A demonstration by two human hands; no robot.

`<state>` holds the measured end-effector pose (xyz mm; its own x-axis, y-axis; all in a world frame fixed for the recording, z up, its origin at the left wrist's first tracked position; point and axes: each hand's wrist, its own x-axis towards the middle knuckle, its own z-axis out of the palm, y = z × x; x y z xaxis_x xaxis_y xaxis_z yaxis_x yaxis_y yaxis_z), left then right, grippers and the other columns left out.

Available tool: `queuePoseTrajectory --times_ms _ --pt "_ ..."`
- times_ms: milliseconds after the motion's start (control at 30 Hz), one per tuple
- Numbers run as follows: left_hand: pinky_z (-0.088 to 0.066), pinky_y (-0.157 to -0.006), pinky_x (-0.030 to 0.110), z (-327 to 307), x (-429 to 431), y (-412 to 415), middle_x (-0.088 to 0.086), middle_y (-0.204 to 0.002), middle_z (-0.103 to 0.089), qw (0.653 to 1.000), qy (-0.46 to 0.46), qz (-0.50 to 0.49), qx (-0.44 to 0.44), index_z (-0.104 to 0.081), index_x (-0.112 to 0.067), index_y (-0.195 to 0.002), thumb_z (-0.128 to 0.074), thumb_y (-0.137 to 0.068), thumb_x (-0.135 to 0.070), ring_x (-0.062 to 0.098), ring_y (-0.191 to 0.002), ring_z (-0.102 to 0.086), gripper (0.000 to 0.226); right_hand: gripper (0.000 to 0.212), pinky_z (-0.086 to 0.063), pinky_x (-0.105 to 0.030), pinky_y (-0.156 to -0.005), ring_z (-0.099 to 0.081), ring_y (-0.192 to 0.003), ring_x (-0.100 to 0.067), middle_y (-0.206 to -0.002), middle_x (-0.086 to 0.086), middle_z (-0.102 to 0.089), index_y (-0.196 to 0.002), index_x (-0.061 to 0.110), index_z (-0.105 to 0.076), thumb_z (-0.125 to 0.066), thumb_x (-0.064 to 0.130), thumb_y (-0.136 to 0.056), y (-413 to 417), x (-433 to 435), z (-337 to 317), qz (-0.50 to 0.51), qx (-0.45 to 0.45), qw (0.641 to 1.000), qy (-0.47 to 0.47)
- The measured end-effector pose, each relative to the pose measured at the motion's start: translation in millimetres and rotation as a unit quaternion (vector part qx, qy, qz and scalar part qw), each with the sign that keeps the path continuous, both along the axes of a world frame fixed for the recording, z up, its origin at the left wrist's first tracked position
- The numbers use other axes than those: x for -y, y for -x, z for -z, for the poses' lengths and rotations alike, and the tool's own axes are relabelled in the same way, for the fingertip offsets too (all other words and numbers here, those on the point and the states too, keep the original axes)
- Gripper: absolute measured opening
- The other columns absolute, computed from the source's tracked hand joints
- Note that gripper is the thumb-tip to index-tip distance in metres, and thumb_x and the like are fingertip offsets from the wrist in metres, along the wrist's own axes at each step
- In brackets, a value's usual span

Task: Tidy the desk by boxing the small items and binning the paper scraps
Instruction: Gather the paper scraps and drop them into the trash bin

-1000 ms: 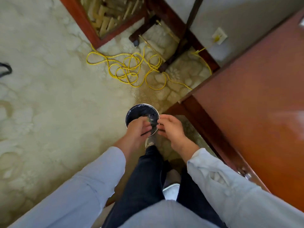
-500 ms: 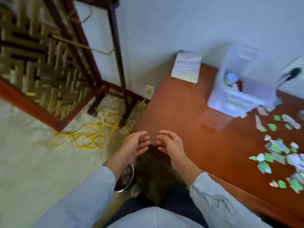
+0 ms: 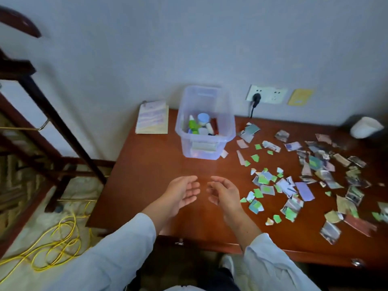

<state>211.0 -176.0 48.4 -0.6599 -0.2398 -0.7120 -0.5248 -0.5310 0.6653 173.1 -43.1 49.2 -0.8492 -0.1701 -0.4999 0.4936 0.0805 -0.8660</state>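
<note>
My left hand (image 3: 182, 194) and my right hand (image 3: 223, 194) hover side by side over the near middle of the reddish wooden desk (image 3: 151, 177), palms turned inward, fingers loosely curled, holding nothing. A clear plastic box (image 3: 204, 124) stands at the back of the desk with several small bottles and items inside. Many torn paper scraps (image 3: 285, 185), green, white and printed, lie scattered over the right half of the desk, the nearest just right of my right hand. The bin is out of view.
A notepad (image 3: 152, 117) lies left of the box against the wall. A white cup (image 3: 366, 127) sits at the far right. A wall socket with a black plug (image 3: 256, 97) is behind the desk. A yellow cable (image 3: 54, 246) coils on the floor by a dark wooden stand (image 3: 63, 127).
My view has swung up from the bin on the floor to the desk. Both hands rose from the bin's rim and now hover empty above the desktop.
</note>
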Motion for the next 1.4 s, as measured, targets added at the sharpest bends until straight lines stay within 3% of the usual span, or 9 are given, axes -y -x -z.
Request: queuePoseTrajectory --times_ms 133,300,667,767,867,1033,1133,1233,1400 --pt "-0.052 -0.070 0.029 -2 -36 45 0.004 -0.096 -0.069 1.000 0.008 0.006 -0.001 -0.063 -0.014 -0.111 -0.057 -0.094 -0.022 0.018 -0.084 -0.066 0.020 0.015 -0.053 -0.028 -0.071 -0.064 -0.079 -0.016 -0.091 -0.009 -0.070 -0.103 0.015 -0.066 -0.056 0.009 -0.093 45 -35 -3 0.002 -0.006 1.000 -0.002" --pt "-0.054 -0.076 0.030 -1 -76 98 0.005 -0.104 -0.070 0.999 0.037 -0.010 0.002 -0.062 -0.015 -0.112 -0.056 -0.095 -0.023 0.019 -0.090 -0.068 0.020 0.016 -0.055 -0.032 -0.076 -0.065 -0.080 -0.016 -0.094 -0.008 -0.071 -0.104 0.014 -0.066 -0.057 0.008 -0.092 110 -75 0 -0.023 -0.002 1.000 -0.002" --pt "-0.050 -0.070 0.029 13 -128 184 0.006 -0.099 -0.068 0.994 0.084 -0.067 0.023 -0.061 -0.017 -0.110 -0.052 -0.096 -0.025 0.018 -0.083 -0.064 0.018 0.018 -0.054 -0.027 -0.070 -0.065 -0.080 -0.016 -0.095 -0.007 -0.069 -0.105 0.014 -0.066 -0.060 0.007 -0.090 207 -110 12 -0.114 0.011 0.993 -0.026" --pt "-0.049 -0.065 0.027 18 -125 201 0.004 -0.094 -0.065 0.991 0.101 -0.080 0.029 -0.060 -0.017 -0.117 -0.047 -0.098 -0.022 0.015 -0.076 -0.060 0.023 0.019 -0.055 -0.030 -0.072 -0.062 -0.076 -0.014 -0.090 -0.007 -0.067 -0.107 0.011 -0.066 -0.059 0.005 -0.090 225 -107 15 -0.128 0.026 0.991 -0.014" --pt "-0.043 -0.058 0.026 20 -117 211 0.002 -0.087 -0.059 0.989 0.112 -0.092 0.029 -0.054 -0.018 -0.123 -0.044 -0.098 -0.014 0.013 -0.069 -0.054 0.028 0.021 -0.055 -0.036 -0.085 -0.065 -0.085 -0.014 -0.098 -0.004 -0.069 -0.112 0.016 -0.064 -0.060 0.011 -0.092 241 -98 17 -0.152 0.038 0.988 -0.008" --pt "-0.041 -0.054 0.021 22 -107 216 0.001 -0.080 -0.054 0.990 0.103 -0.087 0.031 -0.051 -0.017 -0.128 -0.042 -0.095 -0.008 0.011 -0.062 -0.048 0.035 0.037 -0.055 -0.032 -0.080 -0.064 -0.104 -0.022 -0.115 -0.003 -0.064 -0.134 0.017 -0.050 -0.051 0.029 -0.099 264 -58 3 -0.156 0.069 0.983 0.067" --pt "-0.043 -0.060 0.023 22 -103 218 0.000 -0.079 -0.056 0.988 0.117 -0.093 0.048 -0.055 -0.015 -0.118 -0.043 -0.096 -0.010 0.010 -0.066 -0.052 0.025 0.050 -0.053 -0.030 -0.079 -0.060 -0.106 -0.018 -0.122 0.000 -0.058 -0.141 0.017 -0.041 -0.057 0.032 -0.095 274 -33 -11 -0.200 0.050 0.976 0.065" --pt "-0.043 -0.064 0.023 21 -97 218 0.001 -0.076 -0.056 0.986 0.134 -0.083 0.052 -0.059 -0.015 -0.103 -0.045 -0.097 -0.014 0.010 -0.068 -0.052 0.015 0.045 -0.054 -0.030 -0.081 -0.061 -0.096 -0.009 -0.108 0.007 -0.061 -0.127 0.020 -0.045 -0.068 0.026 -0.088 275 -9 -11 -0.220 0.006 0.975 0.036" --pt "-0.040 -0.061 0.021 20 -85 217 0.002 -0.074 -0.051 0.985 0.157 -0.049 0.055 -0.060 -0.013 -0.096 -0.051 -0.094 -0.017 0.009 -0.066 -0.047 0.011 0.045 -0.052 -0.035 -0.088 -0.060 -0.098 -0.018 -0.107 -0.002 -0.061 -0.118 0.021 -0.046 -0.066 0.007 -0.081 271 17 1 -0.224 -0.080 0.971 -0.035"
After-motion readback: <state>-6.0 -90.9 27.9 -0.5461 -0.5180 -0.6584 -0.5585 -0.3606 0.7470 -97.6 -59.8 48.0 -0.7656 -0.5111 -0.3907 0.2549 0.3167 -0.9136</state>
